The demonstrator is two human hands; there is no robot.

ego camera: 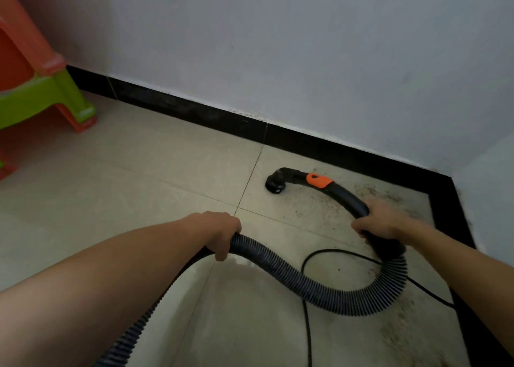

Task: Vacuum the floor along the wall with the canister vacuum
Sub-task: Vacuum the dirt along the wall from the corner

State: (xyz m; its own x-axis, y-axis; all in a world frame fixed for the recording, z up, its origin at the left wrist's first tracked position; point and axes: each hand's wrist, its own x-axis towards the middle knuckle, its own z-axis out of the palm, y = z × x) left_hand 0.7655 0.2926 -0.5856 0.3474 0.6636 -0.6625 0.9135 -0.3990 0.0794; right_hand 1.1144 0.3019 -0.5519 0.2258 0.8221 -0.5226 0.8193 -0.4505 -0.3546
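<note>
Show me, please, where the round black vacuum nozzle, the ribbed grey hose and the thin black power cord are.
Round black vacuum nozzle [274,186]: head view, its round head.
Ribbed grey hose [347,303]: head view, bottom of its loop.
Thin black power cord [333,251]: head view, top of its arc.

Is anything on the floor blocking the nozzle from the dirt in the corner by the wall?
Nothing visible does. The nozzle sits on the tile, with the dirt just beyond it toward the corner. The black cord lies nearer the person, under the hose loop.
</note>
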